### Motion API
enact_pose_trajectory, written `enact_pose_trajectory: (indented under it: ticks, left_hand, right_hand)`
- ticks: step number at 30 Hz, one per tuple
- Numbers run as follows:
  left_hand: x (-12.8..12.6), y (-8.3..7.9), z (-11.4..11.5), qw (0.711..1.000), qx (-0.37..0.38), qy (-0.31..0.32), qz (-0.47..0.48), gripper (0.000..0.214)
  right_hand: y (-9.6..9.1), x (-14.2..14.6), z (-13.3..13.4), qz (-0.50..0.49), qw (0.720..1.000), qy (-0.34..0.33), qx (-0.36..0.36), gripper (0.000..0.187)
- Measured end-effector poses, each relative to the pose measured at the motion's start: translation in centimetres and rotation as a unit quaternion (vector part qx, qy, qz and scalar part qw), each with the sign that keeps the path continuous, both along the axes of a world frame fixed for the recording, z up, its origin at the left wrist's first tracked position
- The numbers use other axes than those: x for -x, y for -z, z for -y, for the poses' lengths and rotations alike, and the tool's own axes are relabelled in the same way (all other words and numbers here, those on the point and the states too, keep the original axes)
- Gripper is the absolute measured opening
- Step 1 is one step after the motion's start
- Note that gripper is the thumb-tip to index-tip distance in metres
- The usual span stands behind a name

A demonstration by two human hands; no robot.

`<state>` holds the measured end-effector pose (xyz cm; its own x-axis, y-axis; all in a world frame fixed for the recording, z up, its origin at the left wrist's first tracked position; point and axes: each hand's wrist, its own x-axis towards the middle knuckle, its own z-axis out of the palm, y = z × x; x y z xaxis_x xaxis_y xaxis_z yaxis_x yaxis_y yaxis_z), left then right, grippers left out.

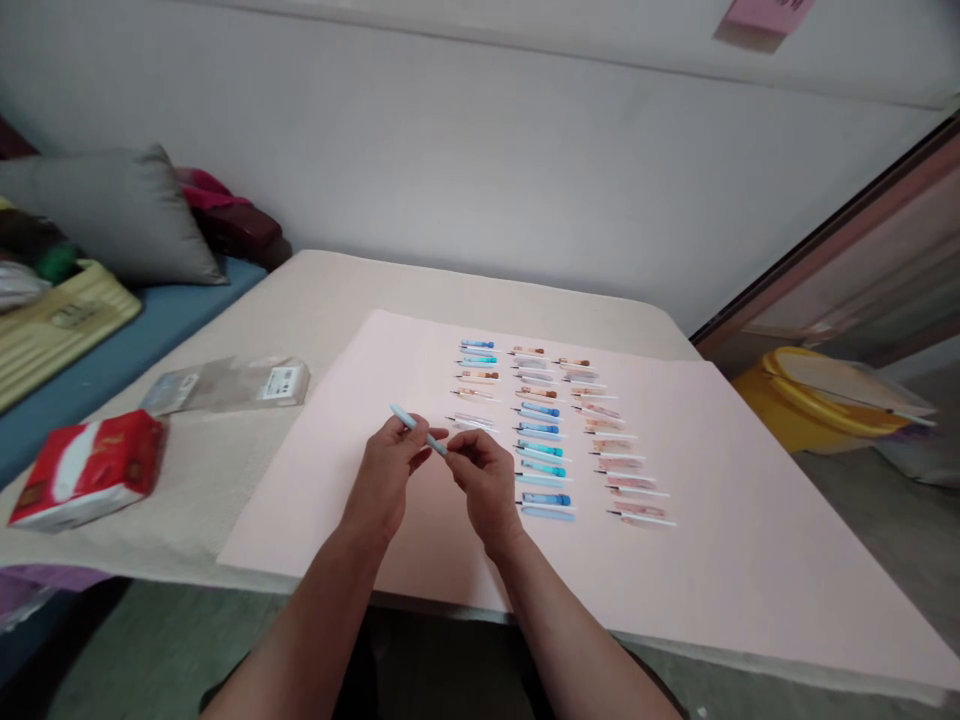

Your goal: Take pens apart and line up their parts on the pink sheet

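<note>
My left hand [390,470] and my right hand [484,478] meet above the near part of a pink paper sheet [720,520]. Both pinch a thin light-blue pen [416,430] that slants up to the left, its free end sticking out past my left fingers. Just right of my hands lie three rows of small pen parts [555,430], blue ones in the middle row and pinkish ones [622,470] in the right row, each beside a thin white stick.
The sheet covers a beige table [315,290]. A clear plastic packet [232,383] and a red tissue pack [86,468] lie at the left. Grey pillow [112,210] on a blue mattress behind them. A yellow basin [814,400] stands on the floor at right.
</note>
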<state>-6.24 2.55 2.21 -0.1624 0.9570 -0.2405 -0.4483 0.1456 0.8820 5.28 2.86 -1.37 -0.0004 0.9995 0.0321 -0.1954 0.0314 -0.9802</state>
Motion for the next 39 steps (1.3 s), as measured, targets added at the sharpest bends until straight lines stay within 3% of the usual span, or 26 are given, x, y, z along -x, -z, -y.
enact_pose_trajectory:
  ticks: [8,18,28,34,36,39]
  left_hand:
    - [-0.1,0.0,0.0,1.0,-0.023,0.005,-0.021,0.019]
    - [-0.5,-0.2,0.1,0.997,-0.053,0.042,-0.037,0.018]
    - [0.2,0.3,-0.2,0.993,-0.048,0.107,-0.011,0.016]
    - [0.5,0.0,-0.4,0.986,-0.053,0.153,0.031,0.015]
    - [0.5,-0.3,-0.4,0.983,-0.061,0.168,0.038,0.015]
    - [0.4,-0.5,-0.2,0.982,-0.065,0.173,0.043,0.017]
  right_hand:
    - [-0.1,0.1,0.1,-0.051,0.999,-0.01,0.017,0.007]
    - [-0.6,0.1,-0.1,-0.166,0.981,-0.036,0.091,0.011]
    - [-1.4,-0.5,0.1,-0.233,0.948,-0.117,0.182,0.01]
    - [-1.8,-0.9,0.3,-0.255,0.905,-0.201,0.274,0.024]
    - [-1.7,-0.9,0.3,-0.249,0.906,-0.211,0.268,0.026]
    - [-1.7,-0.9,0.3,-0.219,0.932,-0.192,0.214,0.025]
